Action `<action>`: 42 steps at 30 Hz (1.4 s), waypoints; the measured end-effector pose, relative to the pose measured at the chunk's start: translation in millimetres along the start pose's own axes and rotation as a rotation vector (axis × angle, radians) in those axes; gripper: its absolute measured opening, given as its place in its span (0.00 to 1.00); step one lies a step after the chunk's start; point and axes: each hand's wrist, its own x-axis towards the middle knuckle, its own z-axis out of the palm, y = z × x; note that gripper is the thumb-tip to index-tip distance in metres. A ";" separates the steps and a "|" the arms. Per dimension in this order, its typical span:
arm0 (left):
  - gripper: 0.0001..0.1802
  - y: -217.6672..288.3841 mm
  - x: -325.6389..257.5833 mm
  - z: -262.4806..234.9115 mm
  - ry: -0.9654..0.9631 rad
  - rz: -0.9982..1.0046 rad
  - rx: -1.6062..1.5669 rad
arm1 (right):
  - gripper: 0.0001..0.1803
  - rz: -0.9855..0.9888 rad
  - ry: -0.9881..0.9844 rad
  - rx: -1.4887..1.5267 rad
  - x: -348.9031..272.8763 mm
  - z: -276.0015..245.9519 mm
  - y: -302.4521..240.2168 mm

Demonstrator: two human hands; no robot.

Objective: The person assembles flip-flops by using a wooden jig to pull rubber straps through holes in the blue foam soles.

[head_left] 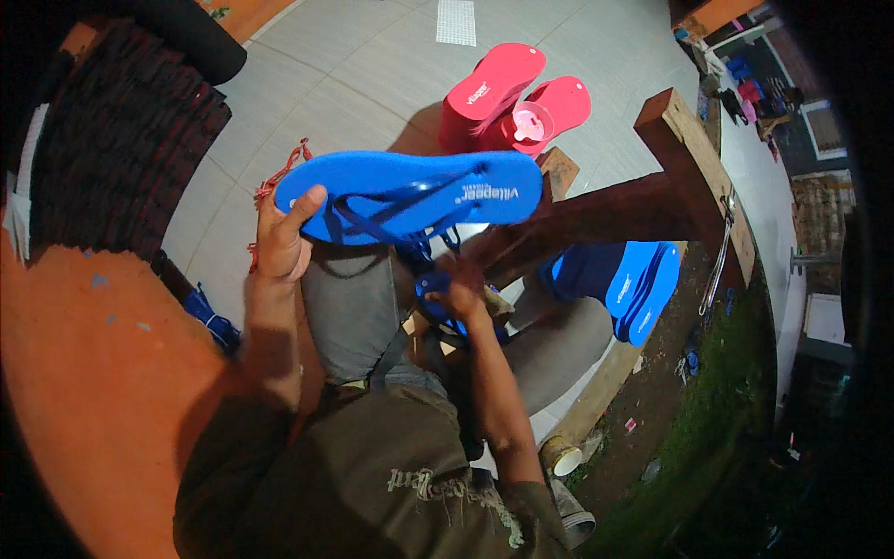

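Note:
My left hand grips the heel end of a blue flip-flop, thumb on top and fingers underneath. The sole is tilted with its printed upper face toward me, and dark blue straps run across it. Below the sole, over my lap, my right hand is closed around blue rubber straps; shadow and slight blur hide some of its fingers. More dark blue strap loops hang between the flip-flop and that hand.
Pink soles with a small pink cup stand on the tiles ahead. A wooden stand rises at right, near stacked blue soles. Dark stacked sheets are at left, red straps behind my left hand.

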 end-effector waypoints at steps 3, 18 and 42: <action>0.16 0.8 -0.7 -3.5 0.074 0.023 -0.073 | 0.34 0.016 -0.095 -0.407 7.0 29.9 -5.6; 0.17 -66.9 16.5 75.7 -0.237 -0.244 0.144 | 0.15 0.717 0.653 1.021 -132.9 -196.5 -34.4; 0.23 -42.9 -55.7 3.7 -0.429 -0.586 -0.047 | 0.27 -0.149 0.554 1.143 -80.7 -224.2 -41.2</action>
